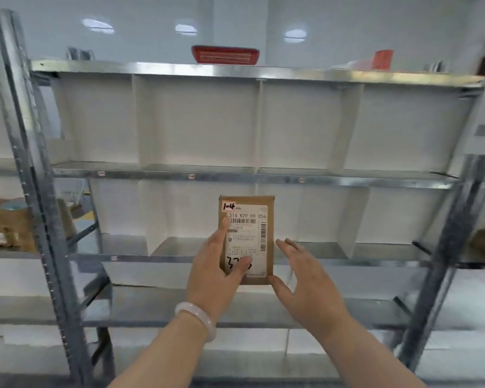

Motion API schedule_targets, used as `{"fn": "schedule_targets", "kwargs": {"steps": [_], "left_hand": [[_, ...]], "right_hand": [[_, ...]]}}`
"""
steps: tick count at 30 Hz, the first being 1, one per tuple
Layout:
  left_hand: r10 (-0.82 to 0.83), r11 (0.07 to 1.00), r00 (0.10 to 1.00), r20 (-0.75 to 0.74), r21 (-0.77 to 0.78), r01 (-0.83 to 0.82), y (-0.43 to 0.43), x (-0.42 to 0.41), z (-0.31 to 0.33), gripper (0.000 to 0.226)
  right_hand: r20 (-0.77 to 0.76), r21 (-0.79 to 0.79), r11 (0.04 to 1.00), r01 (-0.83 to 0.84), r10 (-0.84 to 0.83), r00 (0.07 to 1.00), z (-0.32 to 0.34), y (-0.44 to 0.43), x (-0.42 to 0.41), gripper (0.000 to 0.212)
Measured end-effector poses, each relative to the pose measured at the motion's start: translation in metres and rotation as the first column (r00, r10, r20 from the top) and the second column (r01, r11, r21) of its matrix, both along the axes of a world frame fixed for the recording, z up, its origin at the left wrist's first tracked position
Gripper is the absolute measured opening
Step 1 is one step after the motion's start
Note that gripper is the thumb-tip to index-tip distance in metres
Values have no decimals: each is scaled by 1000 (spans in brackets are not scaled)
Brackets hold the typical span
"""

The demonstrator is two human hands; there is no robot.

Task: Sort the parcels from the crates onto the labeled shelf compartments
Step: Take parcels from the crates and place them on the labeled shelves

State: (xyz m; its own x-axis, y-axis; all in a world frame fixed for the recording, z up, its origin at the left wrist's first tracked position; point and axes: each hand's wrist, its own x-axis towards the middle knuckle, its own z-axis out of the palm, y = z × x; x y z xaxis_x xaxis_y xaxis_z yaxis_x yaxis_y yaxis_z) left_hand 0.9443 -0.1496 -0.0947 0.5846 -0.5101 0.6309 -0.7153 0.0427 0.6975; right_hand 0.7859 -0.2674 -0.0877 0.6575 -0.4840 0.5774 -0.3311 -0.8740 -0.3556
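A brown parcel (256, 236) with a white shipping label and a red-bordered tag reading "1-4" is held upright in front of the metal shelf (235, 175). My left hand (216, 273) grips its left edge, thumb across the label. My right hand (305, 275) is spread beside the parcel's right edge, with the thumb tip at the lower right corner. White dividers split the shelf rows into compartments, with small labels (191, 176) on the front rails. The compartments in view hold nothing.
A red basket (225, 54) and a red item (382, 59) sit on top of the shelf. Brown parcels lie on a neighbouring rack at the left (3, 222). Grey uprights (34, 177) frame the shelf on both sides.
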Motion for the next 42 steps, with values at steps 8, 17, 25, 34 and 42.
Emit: {"fn": "schedule_targets", "kwargs": {"steps": [8,17,25,34,42], "left_hand": [[-185,978,978,95,-81,193,-189,-87,17,84],[-303,948,943,138,-55,313,-349,-120,32,86],[-282,947,945,166,-108,302,-490,-84,51,89],[-359,913,914,188,-131,386,-613,-42,79,86],[-253,949,935,250,-123,290,-698,-17,92,91]], "right_hand": [[-66,-127,970,207,-217,974,24,-143,-117,72],[-42,-140,924,357,-365,930,27,-272,-153,70],[-18,-155,917,369,-376,927,41,-397,-110,72],[14,-187,904,383,-388,922,60,-511,-66,72],[60,-166,928,334,-329,943,68,-601,-42,72]]}}
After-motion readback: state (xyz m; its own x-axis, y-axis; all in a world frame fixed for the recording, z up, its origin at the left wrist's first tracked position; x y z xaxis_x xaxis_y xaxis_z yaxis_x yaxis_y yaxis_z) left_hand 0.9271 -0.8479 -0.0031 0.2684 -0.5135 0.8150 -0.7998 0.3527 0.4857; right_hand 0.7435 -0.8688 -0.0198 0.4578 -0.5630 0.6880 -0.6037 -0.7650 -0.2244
